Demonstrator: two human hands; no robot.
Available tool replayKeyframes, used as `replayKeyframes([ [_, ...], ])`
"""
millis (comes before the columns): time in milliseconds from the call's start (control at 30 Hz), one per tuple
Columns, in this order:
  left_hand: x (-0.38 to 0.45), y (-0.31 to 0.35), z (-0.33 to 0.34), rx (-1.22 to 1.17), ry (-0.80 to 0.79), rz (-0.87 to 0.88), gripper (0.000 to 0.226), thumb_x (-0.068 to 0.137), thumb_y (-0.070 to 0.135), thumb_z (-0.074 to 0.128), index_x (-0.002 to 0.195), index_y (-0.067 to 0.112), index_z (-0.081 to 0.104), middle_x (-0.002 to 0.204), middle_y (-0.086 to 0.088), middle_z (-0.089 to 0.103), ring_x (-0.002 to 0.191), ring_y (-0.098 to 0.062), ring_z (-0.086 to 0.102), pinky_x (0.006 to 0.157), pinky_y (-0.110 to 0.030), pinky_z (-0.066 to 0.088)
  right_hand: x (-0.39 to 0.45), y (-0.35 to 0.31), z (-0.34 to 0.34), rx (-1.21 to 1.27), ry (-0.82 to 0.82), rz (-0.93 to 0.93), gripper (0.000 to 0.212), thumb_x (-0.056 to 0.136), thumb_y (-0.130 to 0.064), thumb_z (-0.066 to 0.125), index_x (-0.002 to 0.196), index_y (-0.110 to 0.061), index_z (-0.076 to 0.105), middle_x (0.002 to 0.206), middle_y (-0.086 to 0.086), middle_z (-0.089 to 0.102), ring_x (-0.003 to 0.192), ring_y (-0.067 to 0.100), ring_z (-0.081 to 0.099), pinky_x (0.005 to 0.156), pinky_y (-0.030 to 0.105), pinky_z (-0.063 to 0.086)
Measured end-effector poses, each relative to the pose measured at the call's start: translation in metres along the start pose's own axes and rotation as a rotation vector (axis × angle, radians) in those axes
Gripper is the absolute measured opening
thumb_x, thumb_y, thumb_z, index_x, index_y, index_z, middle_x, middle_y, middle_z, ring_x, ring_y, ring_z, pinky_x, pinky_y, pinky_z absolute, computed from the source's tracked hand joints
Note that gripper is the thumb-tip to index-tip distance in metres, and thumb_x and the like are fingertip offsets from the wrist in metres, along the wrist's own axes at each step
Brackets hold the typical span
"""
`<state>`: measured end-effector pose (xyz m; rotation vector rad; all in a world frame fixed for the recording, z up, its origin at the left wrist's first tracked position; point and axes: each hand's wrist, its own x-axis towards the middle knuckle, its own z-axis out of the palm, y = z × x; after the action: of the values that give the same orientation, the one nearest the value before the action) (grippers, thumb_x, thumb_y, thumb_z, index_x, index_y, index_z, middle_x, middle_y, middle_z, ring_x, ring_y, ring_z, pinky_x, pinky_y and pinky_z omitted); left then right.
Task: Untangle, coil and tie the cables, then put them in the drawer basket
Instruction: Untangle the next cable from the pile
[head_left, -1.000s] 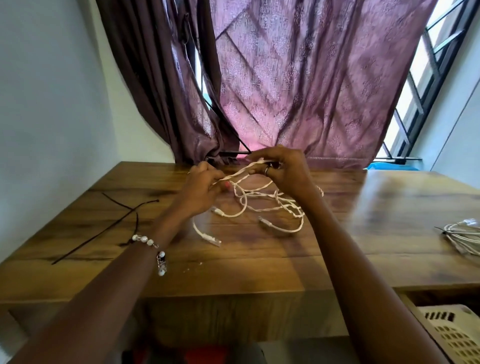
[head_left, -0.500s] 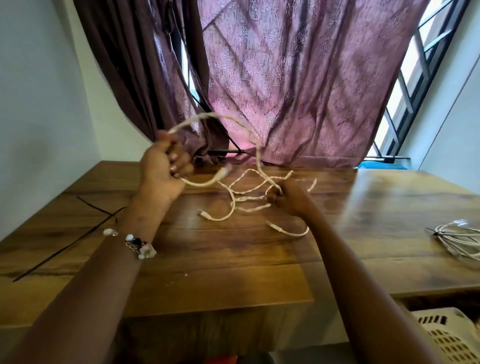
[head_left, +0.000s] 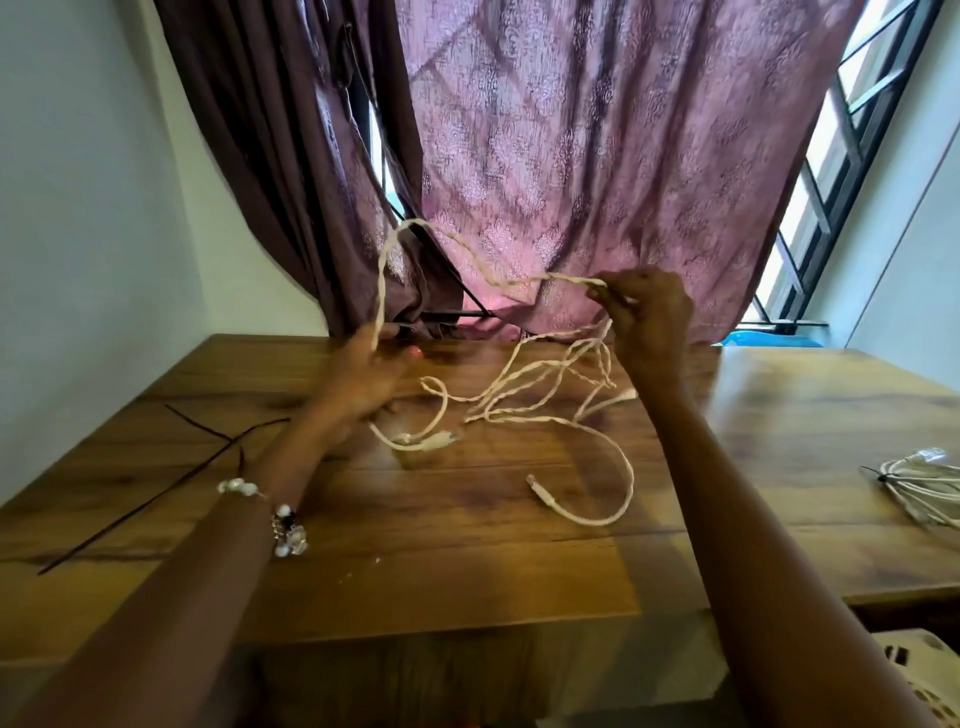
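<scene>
Above the wooden table (head_left: 467, 545), the right hand (head_left: 649, 317) pinches and the left hand (head_left: 371, 374) grips the tangled cream cable (head_left: 519, 410), whose hanging loops could cinch into knots if pulled.

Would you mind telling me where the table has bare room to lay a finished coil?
Bare wood lies between the loose cream cable and the tied white bundle, and along the near edge. The middle is crowded; black ties cross the left.
</scene>
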<state>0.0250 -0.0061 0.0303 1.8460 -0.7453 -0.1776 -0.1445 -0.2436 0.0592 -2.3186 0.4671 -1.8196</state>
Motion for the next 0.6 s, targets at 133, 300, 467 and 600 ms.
replayKeyframes([
  [133, -0.012, 0.033, 0.029, 0.502, 0.105, 0.118, 0.142, 0.057, 0.066, 0.074, 0.147, 0.004, -0.017, 0.154, -0.028, 0.002, 0.141, -0.044, 0.014, 0.113, -0.052, 0.024, 0.019, -0.03, 0.012, -0.02, -0.087, -0.346, 0.025, 0.077, -0.031, 0.067, 0.089, -0.012, 0.078, 0.072, 0.011, 0.062, 0.082, 0.017, 0.041, 0.07, 0.023, 0.021],
  [300, -0.025, 0.069, 0.051, 0.61, 0.502, 0.438, 0.134, 0.056, 0.076, 0.063, 0.15, 0.016, -0.011, 0.158, -0.022, -0.009, 0.145, -0.042, -0.002, 0.104, -0.071, 0.016, 0.029, -0.047, 0.014, 0.005, -0.174, -0.438, 0.02, 0.073, -0.021, 0.072, 0.089, -0.011, 0.078, 0.071, 0.01, 0.065, 0.075, 0.029, 0.051, 0.068, 0.022, 0.023],
  [467, -0.012, 0.074, 0.053, 0.792, 0.458, 0.591, 0.052, 0.078, 0.058, 0.05, 0.124, 0.035, 0.058, 0.148, -0.009, 0.032, 0.14, -0.038, 0.019, 0.102, -0.076, 0.007, 0.025, -0.046, 0.001, 0.206, -0.254, -0.161, 0.03, 0.068, -0.003, 0.078, 0.096, -0.012, 0.074, 0.084, 0.009, 0.071, 0.074, 0.019, 0.063, 0.067, 0.029, 0.051],
  [600, 0.001, 0.066, 0.056, 0.643, 0.309, 0.601, 0.014, 0.094, 0.033, 0.052, 0.099, 0.027, 0.063, 0.095, 0.0, 0.068, 0.107, -0.027, 0.058, 0.105, -0.065, 0.023, 0.017, -0.039, -0.001, 0.268, -0.165, 0.024, 0.031, 0.069, -0.001, 0.079, 0.097, -0.011, 0.072, 0.083, 0.003, 0.07, 0.069, 0.008, 0.064, 0.068, 0.019, 0.051],
])
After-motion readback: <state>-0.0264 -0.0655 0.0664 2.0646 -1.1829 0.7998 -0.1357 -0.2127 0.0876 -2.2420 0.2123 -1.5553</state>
